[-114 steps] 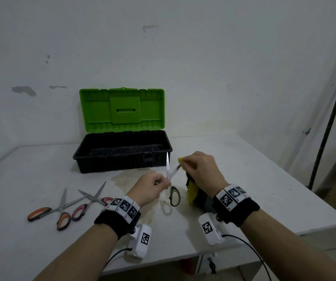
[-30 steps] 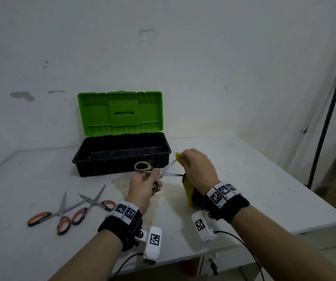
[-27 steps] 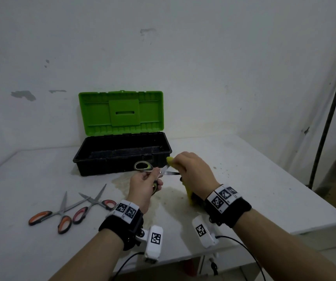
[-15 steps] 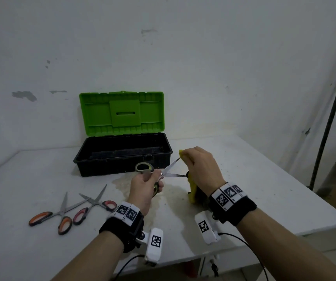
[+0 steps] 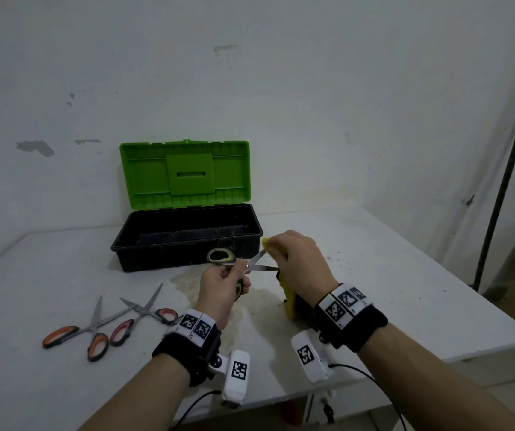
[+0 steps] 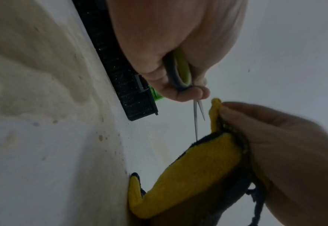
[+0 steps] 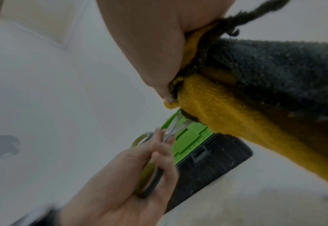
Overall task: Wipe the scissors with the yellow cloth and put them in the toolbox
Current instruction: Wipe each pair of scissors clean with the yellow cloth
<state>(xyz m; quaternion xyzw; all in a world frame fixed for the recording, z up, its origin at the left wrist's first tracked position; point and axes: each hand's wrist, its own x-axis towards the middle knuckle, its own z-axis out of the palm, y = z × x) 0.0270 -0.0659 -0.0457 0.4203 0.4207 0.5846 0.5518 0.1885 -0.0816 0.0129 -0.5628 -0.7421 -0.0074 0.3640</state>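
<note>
Just in front of the open toolbox (image 5: 187, 241), green-handled scissors (image 5: 234, 264) with parted blades are gripped by the left hand (image 5: 222, 286), one blade being pinched through the yellow cloth (image 5: 289, 298) by the right hand (image 5: 299, 262).

Toolbox (image 5: 187, 241) stands open at the back of the table (image 5: 390, 275), green lid (image 5: 184, 175) upright against the wall; its black interior is reachable from above and from the front. Two pairs of orange-handled scissors (image 5: 107, 321) lie on the table's left part, blades crossing. Bare tabletop lies right of the toolbox. A dark pole (image 5: 502, 194) leans at far right, off the table.
</note>
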